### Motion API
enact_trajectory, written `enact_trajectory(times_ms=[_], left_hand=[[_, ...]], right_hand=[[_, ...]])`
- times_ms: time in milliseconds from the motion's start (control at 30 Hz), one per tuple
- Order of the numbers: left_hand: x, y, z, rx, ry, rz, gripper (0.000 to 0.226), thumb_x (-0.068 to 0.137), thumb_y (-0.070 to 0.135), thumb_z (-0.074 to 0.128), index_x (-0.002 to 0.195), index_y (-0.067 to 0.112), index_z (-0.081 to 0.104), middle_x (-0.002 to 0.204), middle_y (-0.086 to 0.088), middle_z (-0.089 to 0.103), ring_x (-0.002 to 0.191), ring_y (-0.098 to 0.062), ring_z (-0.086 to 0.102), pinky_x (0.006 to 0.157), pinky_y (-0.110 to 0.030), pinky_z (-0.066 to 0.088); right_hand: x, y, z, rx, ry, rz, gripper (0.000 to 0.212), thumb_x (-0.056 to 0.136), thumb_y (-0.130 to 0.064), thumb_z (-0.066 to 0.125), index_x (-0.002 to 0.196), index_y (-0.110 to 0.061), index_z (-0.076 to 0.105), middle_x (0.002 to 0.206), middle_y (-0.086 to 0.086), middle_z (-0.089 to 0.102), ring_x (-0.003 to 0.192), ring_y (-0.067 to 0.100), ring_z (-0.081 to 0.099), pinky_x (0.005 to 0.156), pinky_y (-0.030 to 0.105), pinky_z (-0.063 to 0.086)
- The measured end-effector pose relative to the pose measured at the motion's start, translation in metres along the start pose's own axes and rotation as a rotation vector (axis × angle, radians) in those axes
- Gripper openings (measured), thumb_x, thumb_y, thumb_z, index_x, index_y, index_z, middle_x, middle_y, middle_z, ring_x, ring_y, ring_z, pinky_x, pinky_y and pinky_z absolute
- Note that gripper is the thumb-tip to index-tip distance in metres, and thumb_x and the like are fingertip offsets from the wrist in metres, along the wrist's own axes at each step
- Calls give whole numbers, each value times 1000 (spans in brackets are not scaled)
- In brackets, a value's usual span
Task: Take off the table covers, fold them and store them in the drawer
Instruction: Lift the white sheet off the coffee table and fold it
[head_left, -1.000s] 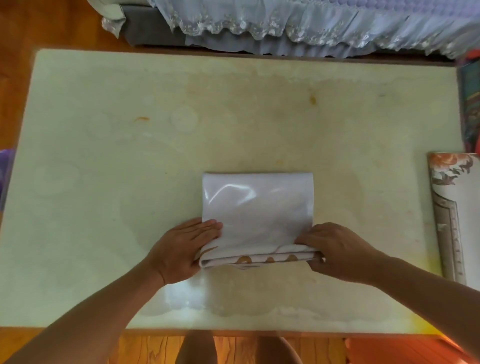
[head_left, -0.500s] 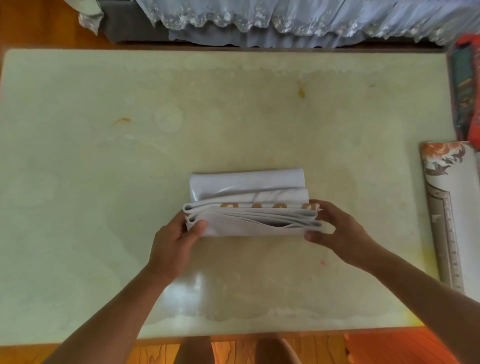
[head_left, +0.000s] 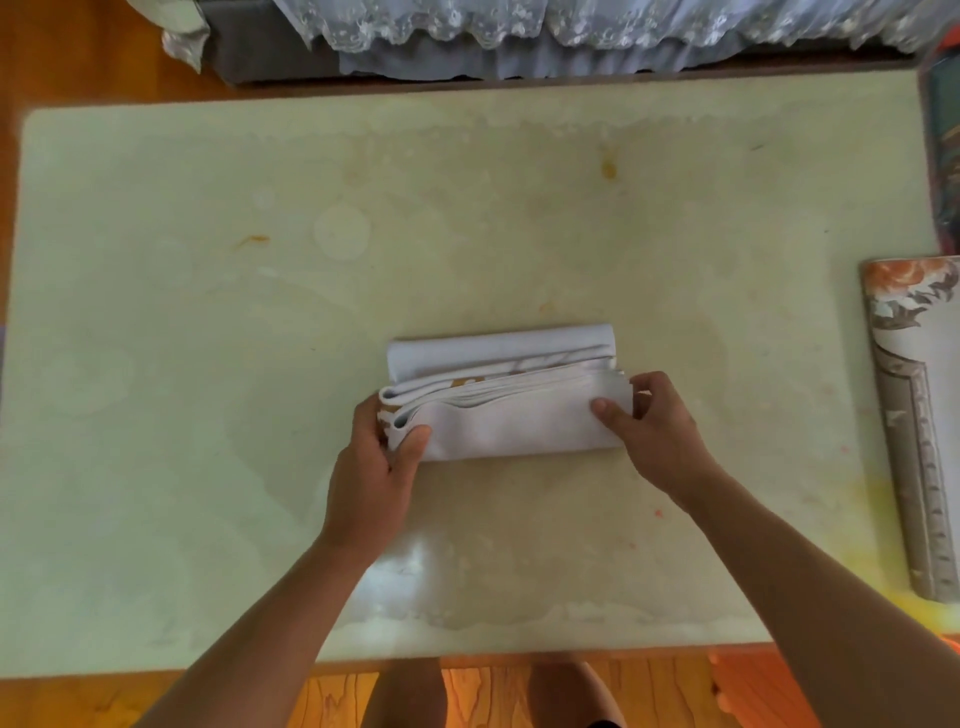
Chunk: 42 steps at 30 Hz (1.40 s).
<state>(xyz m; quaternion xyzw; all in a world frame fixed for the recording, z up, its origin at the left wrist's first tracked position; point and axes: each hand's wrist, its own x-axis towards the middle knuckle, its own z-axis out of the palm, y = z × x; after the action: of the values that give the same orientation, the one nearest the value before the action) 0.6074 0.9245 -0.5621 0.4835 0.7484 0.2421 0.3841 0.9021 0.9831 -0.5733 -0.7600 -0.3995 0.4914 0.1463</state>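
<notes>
Pale, stained table top (head_left: 208, 364) over orange-brown wooden floor (head_left: 337, 696). At the far edge, dark furniture (head_left: 270, 57) draped with lace-trimmed lilac fabric (head_left: 571, 26). Light diffuse, glare near.

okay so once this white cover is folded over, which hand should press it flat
Probably the right hand: its thumb already lies on top of the folded white cover. The left hand wraps the layered end, better placed to steady it.

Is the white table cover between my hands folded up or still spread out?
Folded. The white table cover is a compact bundle with stacked layers showing along its edges, gripped at its ends by the left hand and right hand.
</notes>
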Motion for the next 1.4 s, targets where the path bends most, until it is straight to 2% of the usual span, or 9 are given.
enact_trajectory(times_ms=[67, 133, 300, 467, 633, 767, 1067, 1200, 1400], left_hand=[[3, 12, -2, 41, 71, 158, 62, 95, 27, 67, 150, 21, 38, 128, 18, 55, 112, -3, 58, 93, -20, 49], [6, 25, 3, 305, 141, 354, 62, 94, 8, 60, 152, 10, 40, 143, -8, 46, 128, -25, 50, 104, -33, 46], [17, 57, 12, 967, 107, 457, 56, 89, 32, 46, 136, 3, 57, 119, -19, 62, 120, -42, 52, 109, -58, 35], [29, 53, 10, 1089, -51, 654, 91, 71, 79, 65, 124, 5, 62, 96, -16, 62, 71, -33, 61, 58, -39, 44], [48, 36, 3, 1042, -41, 1070, 69, 71, 72, 76, 93, 11, 53, 69, -7, 55, 47, -25, 54, 43, -31, 40], [45, 29, 1, 996, -59, 1219, 60, 80, 67, 72, 92, 15, 45, 67, -3, 53, 46, -22, 52, 43, -31, 41], [105, 31, -1, 825, -82, 1026, 62, 96, 63, 52, 85, 4, 66, 100, -18, 62, 98, -39, 60, 93, -53, 49], [120, 27, 6, 755, -226, 872, 74, 96, 72, 32, 97, 9, 70, 126, -6, 61, 92, -29, 69, 64, -41, 58], [144, 30, 8, 650, -321, 703, 65, 89, 74, 45, 101, 11, 58, 109, -3, 54, 77, -26, 60, 64, -36, 49]], right_hand=[[2, -5, 3, 8, 25, 22, 40, 87, -39, 76, 110, -17, 52, 102, 3, 65, 82, 13, 59, 61, 26, 42], [2, -6, 4, 28, 47, 51, 41, 85, -40, 77, 108, -17, 53, 101, 5, 65, 81, 14, 59, 62, 29, 43], [-4, -5, 8, 101, 84, 56, 38, 86, -38, 77, 110, -19, 56, 101, 9, 66, 85, 20, 61, 70, 32, 47], [-14, 5, 2, -17, 15, 12, 53, 88, -37, 75, 133, -24, 51, 99, 12, 63, 80, 17, 56, 72, 31, 47], [-19, -7, -24, -715, 68, -747, 107, 79, -50, 78, 159, -17, 16, 161, 14, 21, 147, 35, 22, 116, 50, 30], [-7, -36, -14, -1103, -189, -1077, 101, 69, -66, 77, 145, -10, 42, 161, 18, 27, 151, 39, 17, 122, 55, 19], [37, -75, -12, -1068, -196, -1202, 46, 92, -56, 60, 98, -10, 61, 107, 11, 61, 96, 31, 57, 81, 46, 54], [49, -64, -5, -1068, -128, -1091, 56, 101, -56, 37, 107, -6, 62, 140, 18, 53, 123, 38, 53, 103, 48, 48], [77, -74, 3, -1088, -112, -1139, 48, 101, -52, 30, 97, -10, 55, 94, 8, 56, 76, 29, 55, 55, 40, 50]])
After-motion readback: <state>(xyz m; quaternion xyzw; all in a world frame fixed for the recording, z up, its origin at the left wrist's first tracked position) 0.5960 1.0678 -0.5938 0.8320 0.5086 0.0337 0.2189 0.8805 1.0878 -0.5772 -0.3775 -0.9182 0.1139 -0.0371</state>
